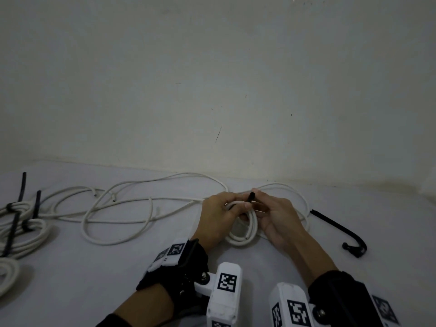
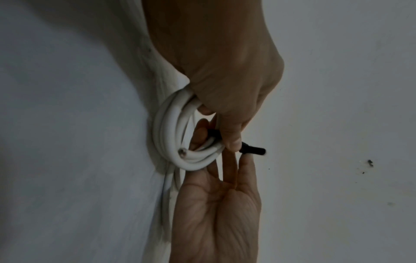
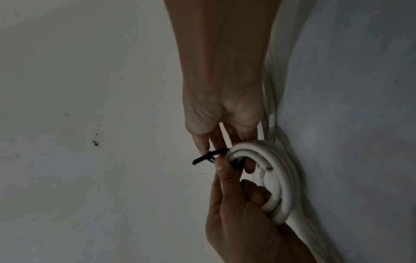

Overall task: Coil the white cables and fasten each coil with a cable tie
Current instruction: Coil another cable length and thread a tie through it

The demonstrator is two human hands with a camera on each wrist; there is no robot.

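Observation:
A small white cable coil [image 1: 243, 237] stands on edge on the pale surface between my hands. My left hand [image 1: 219, 215] grips the coil [image 2: 171, 133], fingers curled through its loop, thumb pressing on a black cable tie [image 1: 251, 197]. The tie [image 3: 202, 159] wraps over the top of the coil [image 3: 286, 178], and its short end [image 2: 252, 150] sticks out. My right hand [image 1: 276, 215] pinches the tie at its fingertips, the other fingers straight. In the wrist views, the left hand [image 3: 236, 213] and right hand [image 2: 216, 213] meet at the tie.
Loose white cables [image 1: 132, 201] sprawl along the wall to the left. Tied coils with black ties [image 1: 28, 227] lie at the far left, another coil [image 1: 7, 274] below them. A spare black cable tie [image 1: 335, 228] lies to the right. The wall stands close behind.

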